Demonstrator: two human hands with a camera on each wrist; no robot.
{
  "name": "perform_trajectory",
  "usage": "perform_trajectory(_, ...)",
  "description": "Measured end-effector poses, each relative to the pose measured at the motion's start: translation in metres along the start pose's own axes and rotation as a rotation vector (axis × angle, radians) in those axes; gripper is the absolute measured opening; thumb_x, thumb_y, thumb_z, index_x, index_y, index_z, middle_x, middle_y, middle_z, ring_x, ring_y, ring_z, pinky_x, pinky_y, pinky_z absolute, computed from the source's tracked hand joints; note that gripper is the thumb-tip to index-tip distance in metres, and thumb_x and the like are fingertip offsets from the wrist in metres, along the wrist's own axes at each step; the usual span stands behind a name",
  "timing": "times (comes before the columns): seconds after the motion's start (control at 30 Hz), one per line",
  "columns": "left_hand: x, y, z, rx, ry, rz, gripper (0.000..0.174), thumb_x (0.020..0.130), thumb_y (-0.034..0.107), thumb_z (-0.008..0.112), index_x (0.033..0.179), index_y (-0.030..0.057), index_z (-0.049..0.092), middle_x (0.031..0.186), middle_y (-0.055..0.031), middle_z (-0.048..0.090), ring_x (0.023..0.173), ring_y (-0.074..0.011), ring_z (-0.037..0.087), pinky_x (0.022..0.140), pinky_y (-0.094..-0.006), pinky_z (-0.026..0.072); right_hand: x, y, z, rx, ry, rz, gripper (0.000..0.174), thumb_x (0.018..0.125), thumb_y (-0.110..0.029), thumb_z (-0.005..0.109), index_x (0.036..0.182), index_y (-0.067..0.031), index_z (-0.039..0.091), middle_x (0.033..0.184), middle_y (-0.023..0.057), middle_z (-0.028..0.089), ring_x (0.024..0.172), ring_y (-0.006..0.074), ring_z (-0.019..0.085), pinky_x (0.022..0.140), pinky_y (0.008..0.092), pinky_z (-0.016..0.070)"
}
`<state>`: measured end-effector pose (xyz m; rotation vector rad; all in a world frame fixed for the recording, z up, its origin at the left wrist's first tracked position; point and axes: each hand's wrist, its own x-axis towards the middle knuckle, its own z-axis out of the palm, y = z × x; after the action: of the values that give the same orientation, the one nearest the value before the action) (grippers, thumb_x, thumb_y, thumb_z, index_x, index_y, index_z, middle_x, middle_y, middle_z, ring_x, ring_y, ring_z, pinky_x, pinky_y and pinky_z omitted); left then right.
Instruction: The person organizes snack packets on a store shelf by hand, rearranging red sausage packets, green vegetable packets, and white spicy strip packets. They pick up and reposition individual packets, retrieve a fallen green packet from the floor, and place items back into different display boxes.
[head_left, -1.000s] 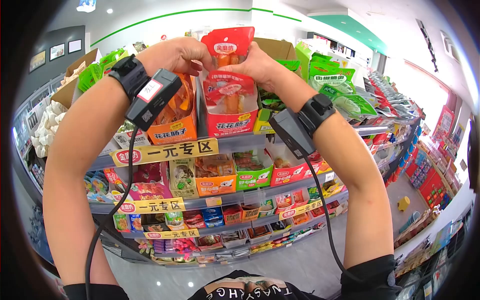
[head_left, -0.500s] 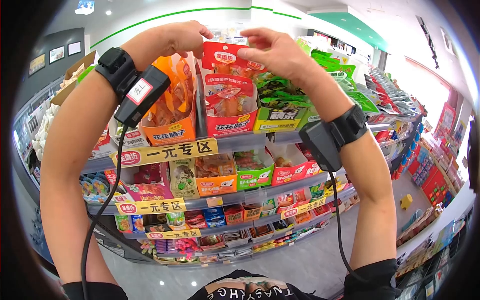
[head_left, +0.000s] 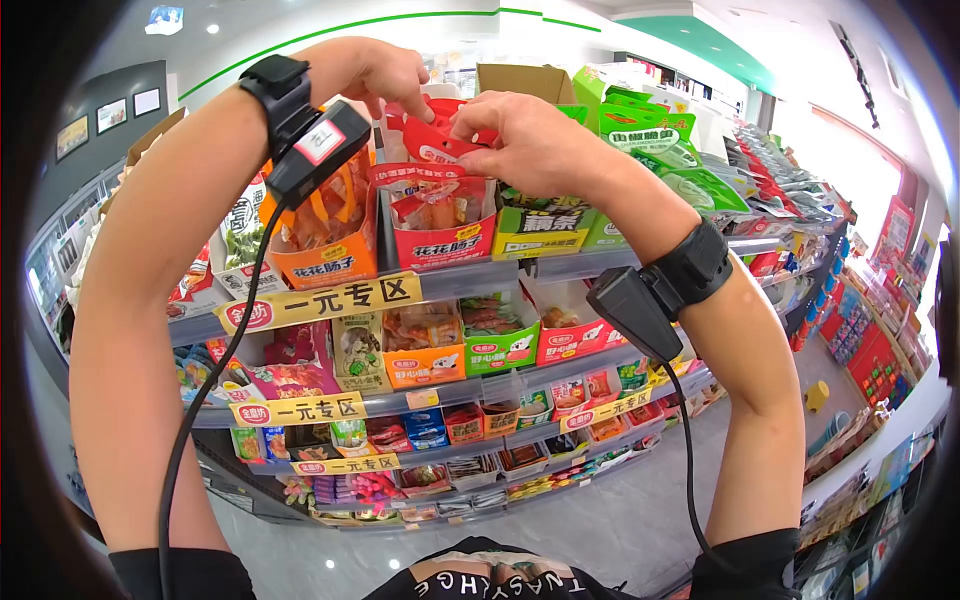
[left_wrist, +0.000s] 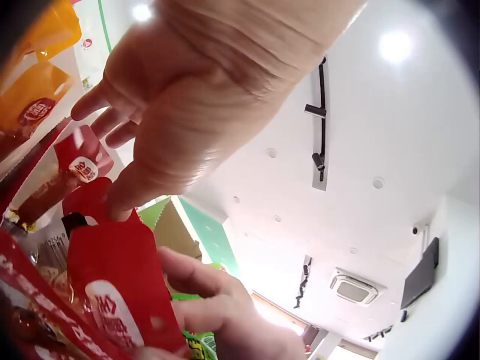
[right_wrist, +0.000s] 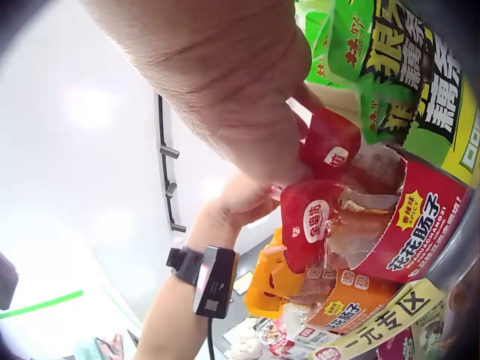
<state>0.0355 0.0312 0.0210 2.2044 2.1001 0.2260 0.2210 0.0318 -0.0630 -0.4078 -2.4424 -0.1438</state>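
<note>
A red packet of sausage snacks (head_left: 432, 142) tilts above the red display box (head_left: 440, 245) on the top shelf. My right hand (head_left: 535, 145) pinches its top flap, thumb in front and fingers behind. In the left wrist view the right hand (left_wrist: 225, 311) shows past the red flap (left_wrist: 112, 277). My left hand (head_left: 390, 78) reaches down at the back of the box; its thumb (left_wrist: 124, 196) touches a red packet there, while the other fingers stay apart from the thumb. More red packets (right_wrist: 304, 225) stand in the box.
An orange box of similar packets (head_left: 325, 255) stands left of the red one, and a green and yellow box (head_left: 540, 235) right of it. Lower shelves (head_left: 450, 392) hold more snack boxes. A yellow label strip (head_left: 320, 302) runs along the shelf edge.
Both hands first worked at the packets, then lifted apart. Now they are back down at the box; the right hand pinches a packet, whose top leans over, and the left reaches in behind.
</note>
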Motion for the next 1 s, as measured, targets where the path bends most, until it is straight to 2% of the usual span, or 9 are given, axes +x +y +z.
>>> perform_trajectory(0.1, 0.009, -0.005, -0.005, -0.231, -0.023, -0.013, 0.069, 0.074, 0.003, 0.059, 0.134, -0.003, 0.026, 0.13, -0.0227, 0.038, 0.115, -0.0297, 0.045, 0.083, -0.0367, 0.0474, -0.002, 0.004, 0.002, 0.007, 0.033, -0.063, 0.019, 0.073, -0.008, 0.064, 0.089, -0.0009, 0.057, 0.093, 0.0129, 0.058, 0.088, 0.0272, 0.055, 0.079, 0.0328, 0.0441)
perform_trajectory(0.23, 0.01, -0.003, -0.011, -0.193, -0.161, 0.053, 0.061, 0.071, -0.008, 0.055, 0.129, 0.0001, 0.038, 0.11, -0.0205, 0.055, 0.098, -0.0274, 0.057, 0.076, -0.0349, 0.0518, -0.006, 0.002, -0.001, 0.032, 0.017, -0.189, 0.019, 0.074, -0.005, 0.062, 0.091, -0.001, 0.056, 0.098, 0.0125, 0.058, 0.093, 0.0265, 0.055, 0.081, 0.033, 0.0444)
perform_trajectory(0.3, 0.013, -0.001, -0.001, -0.101, -0.058, 0.062, 0.056, 0.068, -0.012, 0.053, 0.123, 0.0008, 0.047, 0.1, -0.0176, 0.061, 0.09, -0.0242, 0.06, 0.072, -0.0332, 0.0528, -0.006, 0.004, 0.001, 0.007, 0.056, -0.204, 0.021, 0.074, -0.004, 0.061, 0.094, -0.0014, 0.056, 0.101, 0.0126, 0.058, 0.093, 0.0253, 0.056, 0.081, 0.0326, 0.0452)
perform_trajectory(0.37, 0.018, 0.004, 0.005, 0.034, 0.012, 0.092, 0.054, 0.067, -0.013, 0.053, 0.119, -0.0001, 0.05, 0.098, -0.0163, 0.062, 0.09, -0.0224, 0.06, 0.071, -0.0328, 0.0527, -0.003, 0.005, 0.003, 0.036, 0.124, -0.102, 0.022, 0.075, -0.004, 0.06, 0.096, -0.0014, 0.057, 0.099, 0.0129, 0.06, 0.089, 0.0241, 0.058, 0.077, 0.0317, 0.0464)
perform_trajectory(0.5, 0.015, -0.002, -0.005, -0.058, 0.052, 0.164, 0.05, 0.066, -0.013, 0.056, 0.114, -0.0006, 0.055, 0.092, -0.0137, 0.063, 0.081, -0.0198, 0.062, 0.068, -0.0306, 0.053, 0.003, 0.0, -0.001, 0.106, 0.17, 0.019, 0.024, 0.076, -0.002, 0.058, 0.1, -0.0028, 0.058, 0.092, 0.0132, 0.062, 0.081, 0.0225, 0.061, 0.072, 0.0303, 0.048)
perform_trajectory(0.6, 0.011, -0.004, -0.003, -0.064, -0.101, 0.183, 0.047, 0.069, -0.007, 0.057, 0.116, -0.0003, 0.053, 0.094, -0.0144, 0.063, 0.078, -0.0204, 0.062, 0.066, -0.03, 0.0531, 0.01, 0.002, 0.006, 0.085, 0.125, -0.077, 0.025, 0.076, -0.003, 0.057, 0.101, -0.0044, 0.06, 0.089, 0.0128, 0.063, 0.079, 0.022, 0.061, 0.072, 0.0302, 0.0479)
perform_trajectory(0.7, 0.003, 0.003, -0.003, -0.13, -0.052, 0.148, 0.05, 0.072, -0.002, 0.057, 0.12, 0.0016, 0.049, 0.095, -0.0124, 0.063, 0.079, -0.0202, 0.062, 0.065, -0.0297, 0.0527, 0.021, 0.001, 0.01, -0.017, 0.123, -0.201, 0.028, 0.075, -0.005, 0.059, 0.103, -0.0068, 0.06, 0.09, 0.0128, 0.063, 0.079, 0.0215, 0.061, 0.072, 0.0295, 0.0478)
perform_trajectory(0.87, -0.015, 0.003, -0.011, 0.108, 0.076, 0.274, 0.051, 0.079, 0.025, 0.057, 0.126, 0.008, 0.046, 0.11, -0.0122, 0.057, 0.094, -0.0158, 0.055, 0.069, -0.0277, 0.0494, 0.02, -0.004, -0.011, 0.104, 0.126, -0.026, 0.029, 0.074, -0.011, 0.064, 0.103, -0.0074, 0.062, 0.084, 0.0096, 0.064, 0.077, 0.0154, 0.06, 0.071, 0.0274, 0.0477)
perform_trajectory(1.0, -0.051, 0.008, -0.016, 0.152, 0.094, 0.263, 0.05, 0.079, 0.032, 0.058, 0.121, 0.0058, 0.05, 0.104, -0.0112, 0.058, 0.085, -0.0161, 0.057, 0.066, -0.0263, 0.0488, 0.012, 0.009, -0.032, 0.058, -0.022, 0.161, 0.029, 0.072, -0.011, 0.068, 0.099, -0.0032, 0.062, 0.078, 0.0056, 0.062, 0.069, 0.0108, 0.057, 0.066, 0.0254, 0.0467)
